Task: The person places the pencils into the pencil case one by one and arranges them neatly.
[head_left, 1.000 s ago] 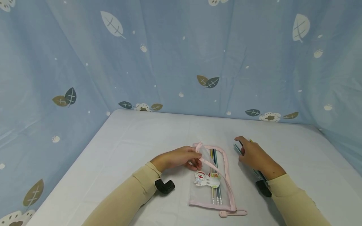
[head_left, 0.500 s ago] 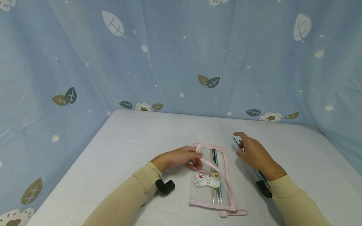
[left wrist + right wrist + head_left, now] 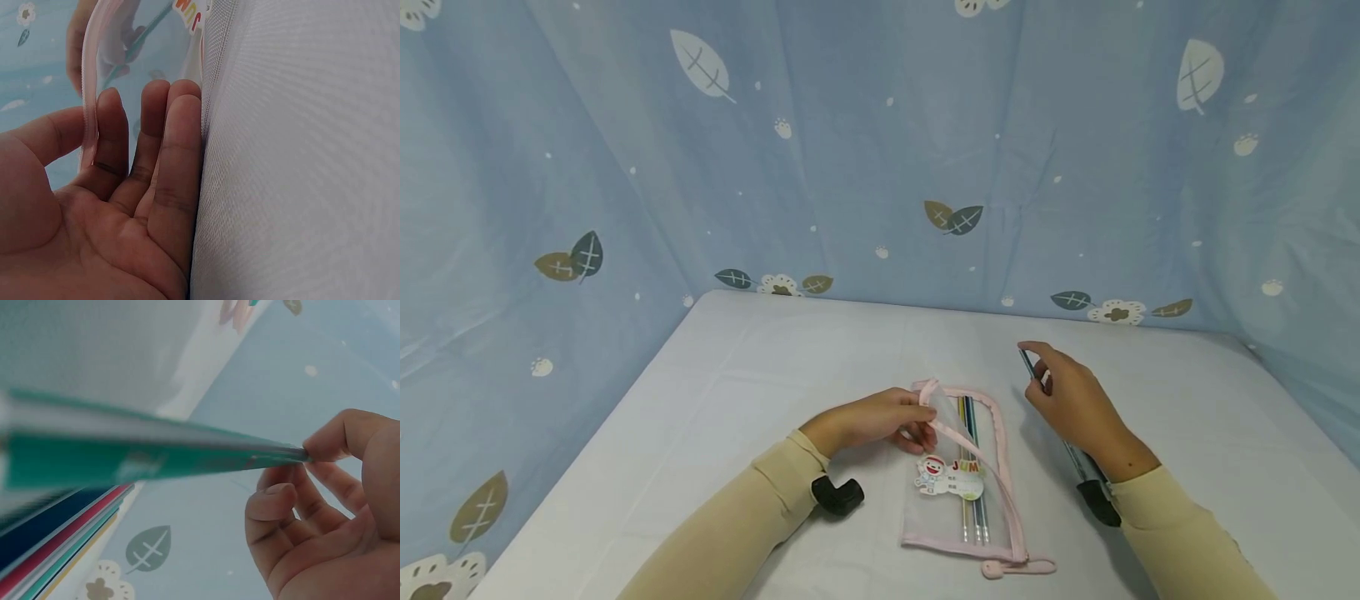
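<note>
My left hand [image 3: 880, 419] pinches the upper edge of a see-through pencil pouch [image 3: 925, 521] and keeps its mouth raised. In the left wrist view the pink zip edge [image 3: 92, 69] runs between thumb and forefinger, the other fingers lying against the mesh. Several pencils [image 3: 967, 408] lie inside, behind a cartoon name label [image 3: 951, 477]. To the right of the pouch, my right hand [image 3: 1075, 408] holds a green pencil [image 3: 156, 447] near one end, between thumb and fingers. Its near end points at the right wrist camera and is blurred.
More pencils [image 3: 69, 544], navy, pink, green and yellow, lie below the held one in the right wrist view. A pink zip pull [image 3: 1018, 567] sticks out at the pouch's near corner. Patterned blue cloth [image 3: 850, 167] hangs behind the white table [image 3: 775, 358].
The right hand has moved up and slightly away, bringing the green pencil with it. A yellow pencil end seen beyond that hand earlier is hidden now. My left hand and the pouch stay put.
</note>
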Tool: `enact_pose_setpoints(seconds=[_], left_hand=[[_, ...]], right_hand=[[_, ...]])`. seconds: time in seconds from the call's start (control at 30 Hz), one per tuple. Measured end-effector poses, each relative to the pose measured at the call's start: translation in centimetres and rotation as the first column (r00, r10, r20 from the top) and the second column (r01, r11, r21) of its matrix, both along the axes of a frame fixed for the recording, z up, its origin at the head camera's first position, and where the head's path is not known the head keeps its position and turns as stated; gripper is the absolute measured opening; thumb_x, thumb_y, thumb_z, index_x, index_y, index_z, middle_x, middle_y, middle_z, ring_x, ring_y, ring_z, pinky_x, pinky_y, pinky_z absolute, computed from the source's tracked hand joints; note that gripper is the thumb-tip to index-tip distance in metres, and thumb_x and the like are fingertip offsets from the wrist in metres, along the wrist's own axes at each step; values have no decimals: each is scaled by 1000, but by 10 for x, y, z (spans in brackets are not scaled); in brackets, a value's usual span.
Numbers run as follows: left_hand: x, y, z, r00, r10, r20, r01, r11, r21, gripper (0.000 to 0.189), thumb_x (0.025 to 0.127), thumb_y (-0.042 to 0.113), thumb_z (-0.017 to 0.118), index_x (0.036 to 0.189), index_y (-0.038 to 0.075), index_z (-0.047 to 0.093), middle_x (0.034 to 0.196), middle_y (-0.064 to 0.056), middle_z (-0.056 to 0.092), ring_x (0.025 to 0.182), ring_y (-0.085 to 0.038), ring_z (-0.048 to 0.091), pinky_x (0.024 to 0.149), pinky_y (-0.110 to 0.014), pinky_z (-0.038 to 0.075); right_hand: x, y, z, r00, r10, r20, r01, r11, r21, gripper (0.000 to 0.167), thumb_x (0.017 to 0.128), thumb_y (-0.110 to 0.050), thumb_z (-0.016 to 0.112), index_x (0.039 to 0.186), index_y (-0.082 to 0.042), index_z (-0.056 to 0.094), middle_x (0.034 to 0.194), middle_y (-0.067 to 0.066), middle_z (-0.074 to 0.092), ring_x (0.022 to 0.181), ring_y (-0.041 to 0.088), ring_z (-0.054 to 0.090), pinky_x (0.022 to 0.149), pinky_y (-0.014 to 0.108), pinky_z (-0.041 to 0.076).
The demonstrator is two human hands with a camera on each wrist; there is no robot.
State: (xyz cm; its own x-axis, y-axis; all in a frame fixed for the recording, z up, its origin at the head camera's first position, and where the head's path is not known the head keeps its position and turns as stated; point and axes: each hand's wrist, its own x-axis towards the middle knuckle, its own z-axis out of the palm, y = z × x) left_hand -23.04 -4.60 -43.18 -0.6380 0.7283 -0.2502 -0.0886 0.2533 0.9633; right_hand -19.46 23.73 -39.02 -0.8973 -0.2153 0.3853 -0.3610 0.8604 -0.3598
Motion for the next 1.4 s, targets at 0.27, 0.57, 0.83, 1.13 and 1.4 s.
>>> enact_pose_setpoints(seconds=[0.27,0.57,0.83,1.13,1.4], left_hand=[[0,0,1,1000,-10,-8,10,1000,-2,32,106,22,46,108,-6,62,92,-6,68,85,-12,68,82,-27,61],[1,-1,2,1000,-6,-17,6,1000,-3,30,106,22,46,106,-4,62,92,-5,68,86,-12,68,82,-27,61],[1,-1,2,1000,0,-20,-1,1000,-9,32,106,22,47,108,-6,62,94,-8,69,86,-12,68,83,-28,61],[2,-1,2,1000,0,-24,0,1000,-8,31,106,22,47,107,-5,62,94,-7,68,86,-12,68,83,-28,61],[2,0,2,1000,11,-11,-11,1000,-5,30,106,21,47,106,-4,63,91,-6,68,85,-13,68,81,-28,62]], right_hand=[[1,-3,2,997,-12,-82,10,1000,-26,53,87,6,62,139,-1,52,92,14,63,66,15,51,48,21,44],[1,-3,3,994,-21,-107,13,998,-69,55,89,5,62,142,0,49,96,17,63,71,19,57,49,21,47],[1,-4,3,987,-28,-157,13,995,-100,57,88,7,62,143,1,48,96,20,63,72,22,62,51,23,51],[2,-6,5,979,-38,-202,13,992,-122,56,87,8,62,142,2,50,96,21,63,72,24,63,51,25,53],[2,-5,4,976,-34,-215,4,990,-139,56,88,7,61,142,3,49,96,20,64,71,24,64,52,25,53]])
